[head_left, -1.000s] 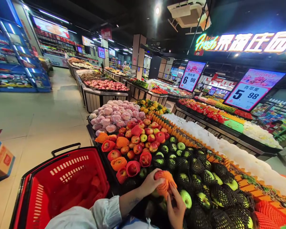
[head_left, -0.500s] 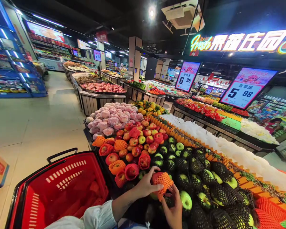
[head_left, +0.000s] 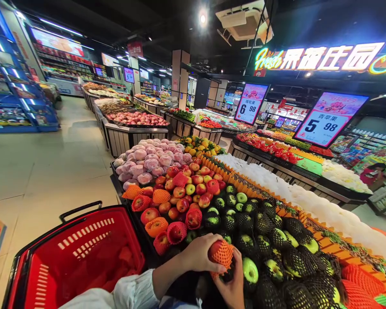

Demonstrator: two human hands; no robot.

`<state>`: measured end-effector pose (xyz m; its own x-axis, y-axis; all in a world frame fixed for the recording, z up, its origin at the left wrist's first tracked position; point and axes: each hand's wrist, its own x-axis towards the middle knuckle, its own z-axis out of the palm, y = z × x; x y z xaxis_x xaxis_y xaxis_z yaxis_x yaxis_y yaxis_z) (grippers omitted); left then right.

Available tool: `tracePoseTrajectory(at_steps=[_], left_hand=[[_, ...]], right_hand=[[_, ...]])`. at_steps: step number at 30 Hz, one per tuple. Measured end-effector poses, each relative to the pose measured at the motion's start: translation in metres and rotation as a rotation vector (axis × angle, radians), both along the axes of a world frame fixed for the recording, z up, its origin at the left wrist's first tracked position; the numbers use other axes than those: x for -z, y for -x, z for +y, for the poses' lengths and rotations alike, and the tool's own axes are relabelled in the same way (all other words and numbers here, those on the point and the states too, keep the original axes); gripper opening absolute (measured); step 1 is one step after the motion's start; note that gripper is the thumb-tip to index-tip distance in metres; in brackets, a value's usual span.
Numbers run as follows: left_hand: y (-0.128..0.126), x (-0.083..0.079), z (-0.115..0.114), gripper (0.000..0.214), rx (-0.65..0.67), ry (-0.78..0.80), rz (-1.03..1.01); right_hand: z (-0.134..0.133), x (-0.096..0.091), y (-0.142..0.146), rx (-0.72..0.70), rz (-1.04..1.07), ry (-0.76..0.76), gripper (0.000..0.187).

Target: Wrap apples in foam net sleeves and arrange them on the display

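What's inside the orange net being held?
A red fruit, bare beside the left hand, elsewhere wrapped by the net. That hand and the right hand hide parts of it.

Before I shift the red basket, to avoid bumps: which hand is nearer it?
Left: the left hand is right of the red basket, not touching; the right hand is farther right, across the netted fruit.

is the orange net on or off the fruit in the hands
Partly on: the net covers much of the fruit, but its red side shows bare beside the left hand.
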<state>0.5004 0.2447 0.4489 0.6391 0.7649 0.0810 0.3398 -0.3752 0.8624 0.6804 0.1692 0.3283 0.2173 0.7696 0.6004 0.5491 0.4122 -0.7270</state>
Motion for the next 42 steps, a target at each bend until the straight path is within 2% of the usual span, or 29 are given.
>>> tracePoseTrajectory(at_steps=[7, 10, 15, 25, 27, 30, 33, 36, 38, 40, 42], left_hand=[[0.005, 0.001, 0.006, 0.082, 0.020, -0.016, 0.058], [0.006, -0.002, 0.007, 0.088, 0.033, -0.025, 0.109], [0.005, -0.008, 0.006, 0.075, 0.045, 0.049, -0.003], [0.005, 0.009, 0.007, 0.096, 0.155, -0.016, -0.151], [0.005, 0.013, 0.009, 0.103, 0.149, 0.025, -0.160], [0.002, 0.023, 0.010, 0.110, 0.181, 0.196, -0.214], [-0.004, 0.035, 0.008, 0.097, 0.186, 0.343, -0.340], [-0.008, 0.045, 0.014, 0.084, 0.108, 0.364, -0.440], [-0.006, 0.045, 0.030, 0.080, 0.015, 0.359, -0.485], [0.002, 0.041, 0.058, 0.077, -0.164, 0.305, -0.474], [0.012, 0.033, 0.095, 0.078, -0.397, 0.158, -0.341]], right_hand=[[-0.001, -0.004, 0.001, -0.084, -0.042, 0.018, 0.068], [0.001, -0.007, 0.003, -0.059, -0.007, 0.047, 0.066], [0.000, -0.010, 0.002, 0.038, -0.009, 0.017, 0.067], [-0.003, -0.008, 0.005, 0.014, 0.068, 0.001, 0.070], [-0.004, -0.008, 0.003, 0.005, 0.058, 0.002, 0.068], [-0.004, -0.010, 0.002, -0.011, 0.039, -0.019, 0.065], [-0.004, -0.012, 0.004, -0.011, 0.059, -0.021, 0.064], [-0.005, -0.019, 0.008, -0.004, 0.158, 0.021, 0.068], [-0.005, -0.025, 0.009, -0.007, 0.219, 0.039, 0.070], [-0.005, -0.029, 0.008, -0.015, 0.238, 0.061, 0.066], [-0.005, -0.031, 0.006, -0.037, 0.222, 0.095, 0.058]])
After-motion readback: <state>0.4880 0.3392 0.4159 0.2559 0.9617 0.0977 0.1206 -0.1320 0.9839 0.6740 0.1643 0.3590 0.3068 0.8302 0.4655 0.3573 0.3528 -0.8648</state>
